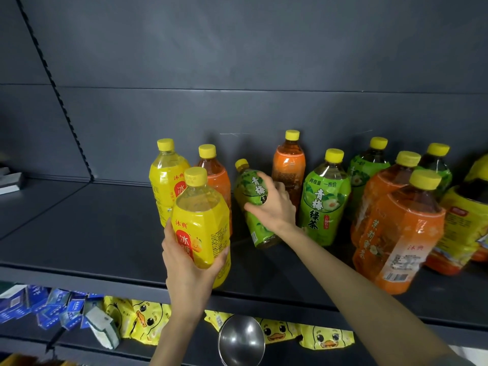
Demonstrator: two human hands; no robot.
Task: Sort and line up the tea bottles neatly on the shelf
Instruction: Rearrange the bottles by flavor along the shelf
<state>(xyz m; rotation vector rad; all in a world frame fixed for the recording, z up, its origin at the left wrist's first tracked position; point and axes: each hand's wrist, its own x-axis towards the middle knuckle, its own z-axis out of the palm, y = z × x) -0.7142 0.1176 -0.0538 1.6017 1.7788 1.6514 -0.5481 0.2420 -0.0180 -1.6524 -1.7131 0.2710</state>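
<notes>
**Head view: a dark, matt metal shelf (pixel 79 233).** The left hand (pixel 184 262) rises from below on a near-vertical forearm. Its thumb and fingers are wrapped round the lower half of a yellow-labelled bottle (pixel 200 220). This bottle is upright at the shelf's front edge. The palm hides its base, so contact with the shelf cannot be told.

The right hand (pixel 274 207) comes in on an arm stretched from the lower right. Thumb and forefinger curl round the middle of a green-labelled bottle (pixel 248 186), and the other fingers are hidden behind it. This bottle leans left near the shelf's middle, base down.

All bottles are clear plastic with glossy film labels and ribbed yellow caps. A second yellow bottle (pixel 165 180) and an orange bottle (pixel 215 178) stand just behind the held one. Nearer the back edge stand a rear orange bottle (pixel 289 165) and an upright green bottle (pixel 323 204). Toward the right end is a large orange bottle (pixel 398 233), and beside it a yellow pack (pixel 464 220) cut off by the frame.

Below the shelf, partly hidden, lie duck-printed packets (pixel 148 320), blue packets (pixel 39 305) and a rounded steel utensil (pixel 241 339).
</notes>
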